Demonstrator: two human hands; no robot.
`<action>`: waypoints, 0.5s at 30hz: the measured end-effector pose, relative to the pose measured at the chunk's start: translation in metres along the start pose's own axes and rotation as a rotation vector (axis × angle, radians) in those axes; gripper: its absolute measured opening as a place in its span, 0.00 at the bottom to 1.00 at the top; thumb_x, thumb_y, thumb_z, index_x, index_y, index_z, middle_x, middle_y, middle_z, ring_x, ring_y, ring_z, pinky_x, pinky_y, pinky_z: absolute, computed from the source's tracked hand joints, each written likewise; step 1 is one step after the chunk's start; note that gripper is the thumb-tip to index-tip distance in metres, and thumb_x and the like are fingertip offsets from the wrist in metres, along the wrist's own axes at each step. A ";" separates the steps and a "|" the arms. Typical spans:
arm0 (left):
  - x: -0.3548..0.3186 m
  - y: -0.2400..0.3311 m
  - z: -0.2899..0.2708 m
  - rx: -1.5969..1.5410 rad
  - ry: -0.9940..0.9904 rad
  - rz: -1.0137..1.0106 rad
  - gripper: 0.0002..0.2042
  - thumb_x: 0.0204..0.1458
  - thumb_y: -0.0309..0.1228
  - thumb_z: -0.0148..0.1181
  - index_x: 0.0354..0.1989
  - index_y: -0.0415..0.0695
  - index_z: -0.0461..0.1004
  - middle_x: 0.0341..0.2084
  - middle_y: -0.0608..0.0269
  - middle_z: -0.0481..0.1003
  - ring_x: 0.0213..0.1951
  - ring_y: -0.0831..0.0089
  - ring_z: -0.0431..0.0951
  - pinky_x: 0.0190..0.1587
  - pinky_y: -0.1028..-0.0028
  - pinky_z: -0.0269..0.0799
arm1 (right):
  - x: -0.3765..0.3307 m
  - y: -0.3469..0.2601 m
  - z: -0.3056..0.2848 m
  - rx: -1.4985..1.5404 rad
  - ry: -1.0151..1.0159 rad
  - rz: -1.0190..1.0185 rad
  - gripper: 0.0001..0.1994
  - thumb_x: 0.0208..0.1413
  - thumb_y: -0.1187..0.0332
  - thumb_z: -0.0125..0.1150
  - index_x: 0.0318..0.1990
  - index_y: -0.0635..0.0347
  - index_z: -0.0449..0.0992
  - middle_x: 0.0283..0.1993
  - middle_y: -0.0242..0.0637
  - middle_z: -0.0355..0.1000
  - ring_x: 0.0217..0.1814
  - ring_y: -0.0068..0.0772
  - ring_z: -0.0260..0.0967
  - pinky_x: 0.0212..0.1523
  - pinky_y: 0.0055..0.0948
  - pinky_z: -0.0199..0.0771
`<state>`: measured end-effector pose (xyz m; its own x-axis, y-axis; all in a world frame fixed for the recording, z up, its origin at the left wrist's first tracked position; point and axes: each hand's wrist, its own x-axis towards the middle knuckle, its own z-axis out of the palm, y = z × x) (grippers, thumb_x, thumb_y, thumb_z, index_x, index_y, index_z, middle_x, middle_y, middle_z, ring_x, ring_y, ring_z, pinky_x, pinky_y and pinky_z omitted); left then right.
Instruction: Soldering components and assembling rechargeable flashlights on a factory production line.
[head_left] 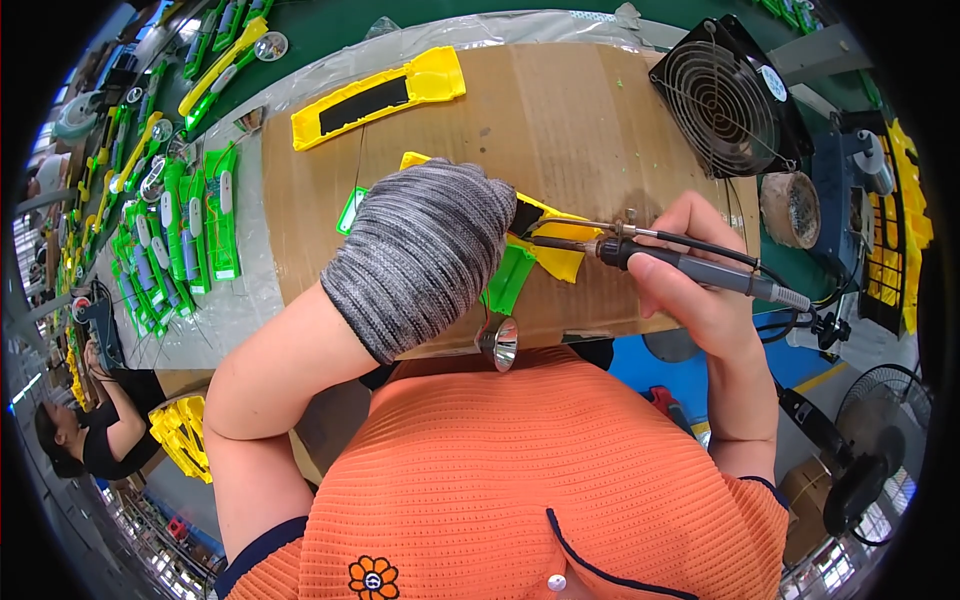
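Note:
My left hand (425, 235), in a grey striped knit glove, is closed over a yellow plastic housing (560, 255). Its fingers are mostly hidden behind the back of the hand, and the housing sticks out on both sides. A green plastic part (510, 280) shows under that hand, and a round silver reflector (505, 345) hangs below it at the cardboard's near edge. In my bare right hand (695, 285) is a grey soldering iron (700, 272), gripped like a pen. A thin metal tube runs along the iron, and its tip points left at the housing, close beside the gloved fingers.
Brown cardboard (580, 110) covers the bench. Another yellow housing (380, 98) with a black strip lies at the back. Several green assemblies (180, 230) are grouped at left. A black fan (720, 100) and a tape roll (790, 210) stand at right. A co-worker (90, 430) sits far left.

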<state>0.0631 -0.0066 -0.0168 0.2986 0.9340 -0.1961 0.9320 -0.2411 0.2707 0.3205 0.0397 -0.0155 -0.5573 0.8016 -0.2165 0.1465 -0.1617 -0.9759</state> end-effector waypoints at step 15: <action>0.006 0.004 -0.005 -0.012 -0.059 -0.050 0.06 0.53 0.32 0.60 0.32 0.43 0.79 0.26 0.55 0.76 0.34 0.56 0.78 0.40 0.61 0.74 | 0.004 -0.002 0.001 -0.017 -0.002 0.010 0.08 0.54 0.76 0.66 0.32 0.62 0.69 0.23 0.28 0.71 0.22 0.12 0.67 0.21 0.17 0.63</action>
<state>0.0675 -0.0006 -0.0123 0.2640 0.9274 -0.2650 0.9436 -0.1915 0.2702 0.3166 0.0426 -0.0147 -0.5569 0.7991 -0.2262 0.1661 -0.1597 -0.9731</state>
